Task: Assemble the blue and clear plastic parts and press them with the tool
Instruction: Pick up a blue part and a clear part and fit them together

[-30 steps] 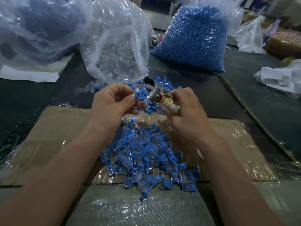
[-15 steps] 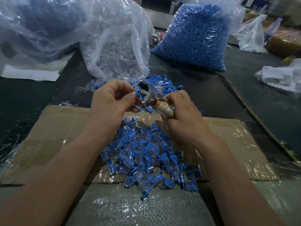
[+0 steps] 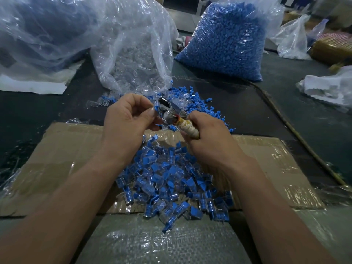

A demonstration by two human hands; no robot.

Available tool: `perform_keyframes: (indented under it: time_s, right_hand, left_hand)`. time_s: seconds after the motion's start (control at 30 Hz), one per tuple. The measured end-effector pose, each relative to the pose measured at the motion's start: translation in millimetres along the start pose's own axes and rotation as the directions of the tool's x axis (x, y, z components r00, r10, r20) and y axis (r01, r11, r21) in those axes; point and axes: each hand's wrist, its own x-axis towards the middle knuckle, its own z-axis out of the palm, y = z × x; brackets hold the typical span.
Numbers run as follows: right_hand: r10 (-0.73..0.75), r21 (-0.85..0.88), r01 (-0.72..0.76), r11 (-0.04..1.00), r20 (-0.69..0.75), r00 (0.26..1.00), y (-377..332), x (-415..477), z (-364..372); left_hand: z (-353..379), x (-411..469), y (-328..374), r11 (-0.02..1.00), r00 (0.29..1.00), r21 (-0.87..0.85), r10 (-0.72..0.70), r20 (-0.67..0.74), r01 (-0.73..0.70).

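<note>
A blue part (image 3: pixel 156 108) is pinched by the fingers of the left hand (image 3: pixel 129 121) and met by the tool (image 3: pixel 169 115), which is gripped in the right hand (image 3: pixel 207 143). Finished pieces (image 3: pixel 171 180) are piled at 6 o'clock. The full bags (image 3: pixel 228 40) at 12 suggest plenty left. Bare cardboard (image 3: pixel 57 159) is offered at 9 and 3.

The pile of joined parts (image 3: pixel 171 180) is bright blue mixed with clear plastic. The cardboard (image 3: pixel 62 153) is brown, streaked with glossy clear tape. The worktop (image 3: pixel 285 103) is dark, almost black-green. The tool (image 3: pixel 168 115) has a shiny silver head and a handle wound in cream tape with a red band. The small part (image 3: pixel 156 108) at its head is blue. The full bag (image 3: pixel 226 40) shows solid blue through clear film, and the middle bag (image 3: pixel 133 54) is colourless throughout. The sack (image 3: pixel 152 241) in front is grey, finely woven.
</note>
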Motion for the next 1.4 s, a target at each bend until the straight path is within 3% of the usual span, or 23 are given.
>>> perform_keyframes:
  time_s: [0.37, 0.6, 0.73, 0.93, 1.1, 1.23, 1.3, 1.4]
  right_hand:
    - [0.011, -0.033, -0.013, 0.999, -0.049, 0.999, -5, 0, 2]
    - [-0.006, 0.011, 0.006, 1.0, 0.006, 1.0, 6, 2, -2]
    - [0.075, -0.079, -0.07, 0.994, 0.067, 0.995, 19, 2, -10]
    - [0.216, -0.089, -0.204, 0.975, 0.154, 0.964, 30, 2, -17]
    - [0.27, -0.081, -0.259, 0.962, 0.202, 0.941, 30, 3, -17]
    - [0.259, -0.086, -0.245, 0.966, 0.251, 0.933, 31, 3, -17]
    - [0.269, -0.09, -0.254, 0.963, 0.272, 0.924, 34, 2, -18]
    - [0.278, -0.064, -0.271, 0.96, 0.276, 0.92, 38, 2, -20]
  left_hand:
    - [-1, -2, 4, 0.999, 0.999, 0.043, 0.028, -0.028, -0.026]
    - [-3, -2, 5, 0.998, 0.998, -0.01, -0.059, -0.036, 0.058]
    - [-11, 0, 6, 0.99, 0.992, -0.063, -0.126, -0.027, 0.125]
    - [-17, -3, 14, 0.97, 0.932, 0.014, -0.239, 0.272, 0.245]
    - [-16, -6, 18, 0.979, 0.829, 0.097, -0.202, 0.521, 0.177]
    - [-18, -7, 19, 0.981, 0.776, 0.12, -0.192, 0.6, 0.149]
    - [-18, -6, 19, 0.983, 0.803, 0.093, -0.182, 0.567, 0.157]
    - [-18, -2, 13, 0.979, 0.909, 0.075, -0.206, 0.362, 0.192]
